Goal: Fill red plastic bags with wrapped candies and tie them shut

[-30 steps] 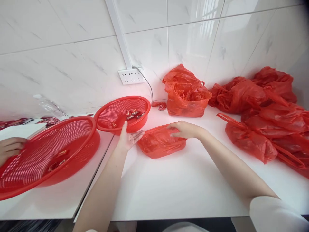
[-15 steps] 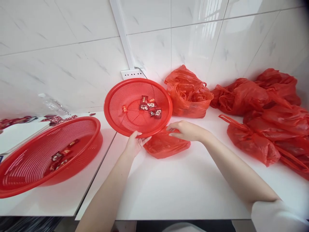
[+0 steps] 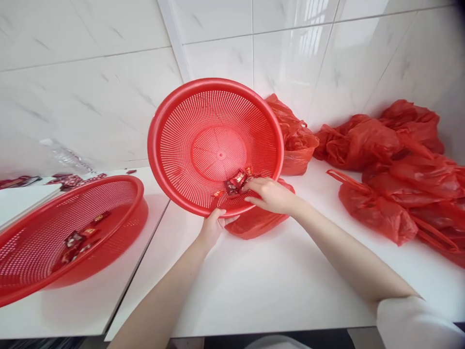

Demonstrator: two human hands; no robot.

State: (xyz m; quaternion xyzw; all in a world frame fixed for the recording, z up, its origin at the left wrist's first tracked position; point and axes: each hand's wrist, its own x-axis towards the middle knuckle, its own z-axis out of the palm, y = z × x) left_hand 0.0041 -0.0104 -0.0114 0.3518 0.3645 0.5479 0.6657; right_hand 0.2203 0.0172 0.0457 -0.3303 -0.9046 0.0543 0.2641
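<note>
A round red plastic colander (image 3: pixel 174 184) is tilted up toward me, its near rim low. My left hand (image 3: pixel 214 225) is closed on that near rim, thumb inside and fingers beneath. Several wrapped candies (image 3: pixel 239 179) in dark red and gold wrappers are bunched low on the right of its inner wall. Reaching over the rim, my right hand (image 3: pixel 269 194) has its fingertips at the candies, with thumb and fingers apart. Below the colander a red plastic bag (image 3: pixel 254 225) lies on the white table, partly hidden by the colander and my right hand.
At left a larger red basket (image 3: pixel 136 208) holds several wrapped candies (image 3: pixel 76 240). Filled red bags (image 3: pixel 374 140) crowd the right side, and another bag (image 3: pixel 298 150) stands behind the colander. A tiled wall (image 3: pixel 290 58) closes off the back. A clear plastic bottle (image 3: pixel 67 157) lies back left.
The colander has been raised and tipped more steeply, and its candies have slid down toward the near right. My right hand has moved from the bag over the rim to the candies.
</note>
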